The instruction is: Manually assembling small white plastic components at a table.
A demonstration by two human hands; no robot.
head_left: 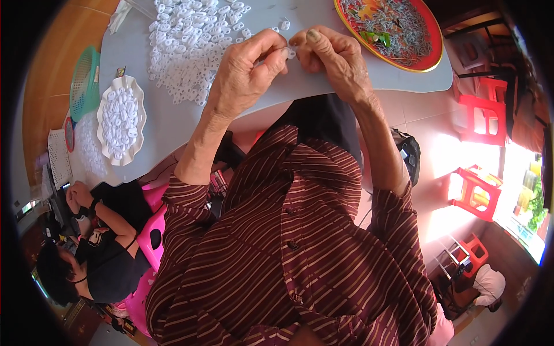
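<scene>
Both hands are raised close together over the near edge of the grey table [277,89]. My left hand [245,75] pinches a small white plastic piece [291,53] between thumb and fingertips. Facing it, my right hand [339,60] has its fingers curled and the thumb pressed on them; what they hold, if anything, is too small to make out. Left of my hands spreads a heap of white oval plastic pieces with holes [187,52]. To the right lies a round red tray with a yellow rim [434,55], full of small grey slender parts with some green bits among them.
A white scalloped dish [102,130] of finished-looking white pieces stands at the left, near a green mesh basket [85,83]. Another person [109,248] sits at lower left by a pink chair [153,236]. Red stools [483,118] stand on the floor at right.
</scene>
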